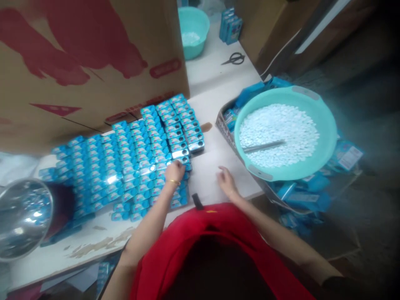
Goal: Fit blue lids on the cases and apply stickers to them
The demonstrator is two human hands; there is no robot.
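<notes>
Small blue boxes [125,166] stand packed side by side in columns on the white table [209,179], covering its middle and left part in front of a large cardboard box [103,96] with red print. Each box's upper face is longer from side to side than from front to back, its long axis running roughly left to right with the right end angled slightly toward the far side. The columns cross that axis, running from the far edge toward the person and drifting a little to the right as they come nearer. On the two rightmost columns, many boxes show a dark round spot at the right end, so those ends point right. The left hand [175,171], with a thin gold bracelet [174,182] at the wrist, is curled over boxes near the right side of the block; whether its fingers grip one cannot be told. The right hand [227,182] is well apart from it, low over the bare tabletop to the right, fingers loosely bent and parted, with nothing visible in them. Further right, a turquoise basin [328,137] of white pieces [281,125] sits on an open carton [226,135] of blue packages, a grey strip [264,146] lying in the pieces and pointing left toward the rim. A shiny metal bowl [18,212] is at the left, and dark scissors [235,58] lie at the far side with their tips to the left.
</notes>
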